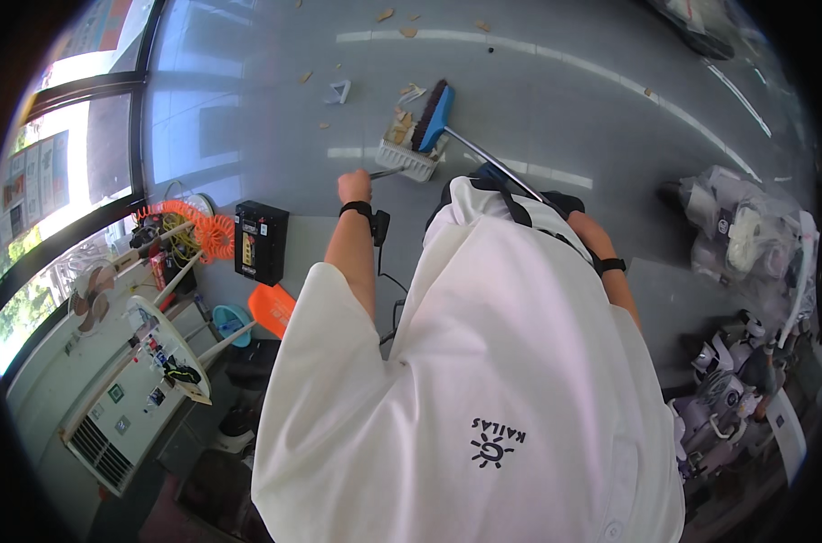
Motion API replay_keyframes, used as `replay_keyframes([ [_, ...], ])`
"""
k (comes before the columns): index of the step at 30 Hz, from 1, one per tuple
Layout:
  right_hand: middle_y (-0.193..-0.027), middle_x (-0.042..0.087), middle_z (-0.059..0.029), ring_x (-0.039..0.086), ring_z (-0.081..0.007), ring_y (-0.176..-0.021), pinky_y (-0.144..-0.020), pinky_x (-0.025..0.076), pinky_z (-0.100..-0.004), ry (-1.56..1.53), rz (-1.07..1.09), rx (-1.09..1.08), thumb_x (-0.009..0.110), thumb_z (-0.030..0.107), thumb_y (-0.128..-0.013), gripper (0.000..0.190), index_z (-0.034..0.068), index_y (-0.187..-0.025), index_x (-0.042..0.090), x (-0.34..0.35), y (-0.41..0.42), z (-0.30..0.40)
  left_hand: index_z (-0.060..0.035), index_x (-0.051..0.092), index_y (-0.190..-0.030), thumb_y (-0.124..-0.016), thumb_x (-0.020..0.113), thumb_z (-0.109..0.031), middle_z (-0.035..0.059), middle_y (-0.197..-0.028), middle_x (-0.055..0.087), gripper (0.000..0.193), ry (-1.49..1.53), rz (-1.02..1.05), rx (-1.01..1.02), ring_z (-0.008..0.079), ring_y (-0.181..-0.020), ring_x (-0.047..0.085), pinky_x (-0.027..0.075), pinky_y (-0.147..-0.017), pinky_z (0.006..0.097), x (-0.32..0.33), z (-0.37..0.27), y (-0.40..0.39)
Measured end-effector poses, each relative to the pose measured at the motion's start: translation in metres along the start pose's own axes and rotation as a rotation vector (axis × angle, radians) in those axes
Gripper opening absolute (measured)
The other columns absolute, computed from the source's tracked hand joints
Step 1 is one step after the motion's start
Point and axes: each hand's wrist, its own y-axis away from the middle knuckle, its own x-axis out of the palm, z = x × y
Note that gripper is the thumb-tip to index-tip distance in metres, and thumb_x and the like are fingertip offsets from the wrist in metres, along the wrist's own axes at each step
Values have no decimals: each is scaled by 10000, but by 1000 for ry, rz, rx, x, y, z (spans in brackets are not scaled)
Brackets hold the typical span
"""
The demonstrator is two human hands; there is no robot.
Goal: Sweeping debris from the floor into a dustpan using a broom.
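Observation:
My left hand [354, 186] is closed around the handle of a grey dustpan [408, 161], which lies on the floor ahead of me. In its mouth are torn bits of brown cardboard [402, 127]. The blue head of a push broom [439, 112], with dark bristles, stands across the right part of the pan, bristles towards the scraps. A metal broom pole [492, 160] slants back from the head to my right side. There my right hand [586, 231] grips the pole's upper end, its fingers partly hidden by my clothing. Pale scraps [412, 94] lie just beyond the pan.
Brown scraps [408, 32] and a white angular piece [339, 91] are scattered over the grey floor [533, 88]. At left stand a black box [260, 242], an orange coiled hose [217, 234] and a round table [170, 346]. Plastic-wrapped equipment [744, 231] stands at right.

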Motion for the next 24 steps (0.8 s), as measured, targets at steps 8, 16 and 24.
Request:
replay_keyframes([
  [8, -988, 656, -258, 622, -419, -967, -818, 500, -478, 172, -209, -64, 628, 347, -774, 397, 2, -963, 687, 21, 9, -22, 105, 667, -912, -776, 524, -236, 318, -936, 651, 394, -158, -84, 151, 469, -928, 624, 487, -834, 471, 7, 8, -21],
  [16, -949, 647, -277, 621, -429, -945, -789, 487, -452, 0, -227, -148, 634, 286, -784, 360, -15, -976, 681, 29, 5, -47, 79, 680, -930, -789, 518, -251, 306, -1010, 647, 393, -224, -112, 166, 470, -1009, 604, 471, -897, 475, 6, -2, 5],
  [24, -791, 665, -219, 660, -340, -759, -710, 495, -412, -161, -229, -226, 649, 266, -720, 361, -35, -918, 666, 2, -9, -20, 58, 679, -985, -785, 521, -231, 285, -1061, 644, 385, -106, -130, 106, 467, -1011, 598, 483, -882, 462, -6, -5, 22],
])
